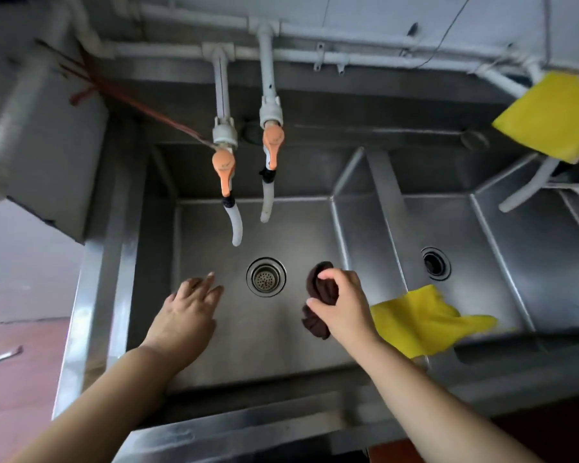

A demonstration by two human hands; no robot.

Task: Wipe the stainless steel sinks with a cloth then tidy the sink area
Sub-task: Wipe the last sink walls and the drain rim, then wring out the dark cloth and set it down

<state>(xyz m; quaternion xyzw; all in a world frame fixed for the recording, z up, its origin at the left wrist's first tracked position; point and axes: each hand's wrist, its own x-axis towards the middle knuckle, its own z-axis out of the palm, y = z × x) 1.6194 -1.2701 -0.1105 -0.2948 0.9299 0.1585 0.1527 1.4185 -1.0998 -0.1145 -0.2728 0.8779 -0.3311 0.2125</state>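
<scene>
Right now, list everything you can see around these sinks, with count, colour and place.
sinks: three, steel, side by side
drains: two, one in the left sink, one in the middle sink
taps: two, orange handles, white hoses, above the left sink
pipes: white, along the back wall
yellow cloths: two, one over the middle sink's front edge, one hung upper right
dark cloth: one, brown, bunched
left hand: open, over the left sink
right hand: gripping the dark cloth
</scene>
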